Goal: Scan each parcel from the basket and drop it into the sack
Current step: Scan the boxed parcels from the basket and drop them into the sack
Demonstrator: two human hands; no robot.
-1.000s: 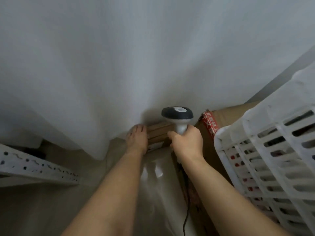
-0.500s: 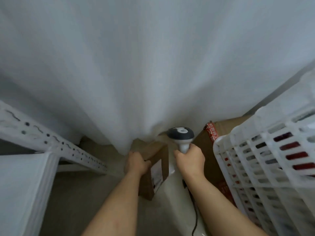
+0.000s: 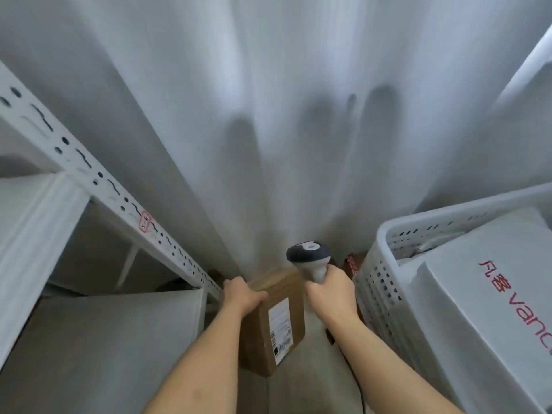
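Parcel (image 3: 273, 319), brown cardboard box with white shipping label (image 3: 280, 330) facing up, is being held low at centre, top end clamped by left hand (image 3: 243, 297), fingers curling over its far edge and thumb side on the near face. Right hand (image 3: 330, 294) is wrapping fingers round the handle of the scanner (image 3: 309, 259), grey head sitting just above the knuckles and just beyond the parcel's top right corner. Basket (image 3: 379, 282), white perforated plastic, is standing just right of the right hand's fingers, holding a white box with red lettering (image 3: 490, 297). White sack cloth (image 3: 268, 115) is hanging right behind both sets of fingers. White slotted shelf rail (image 3: 98, 177) is running in toward the left fingers from the left.
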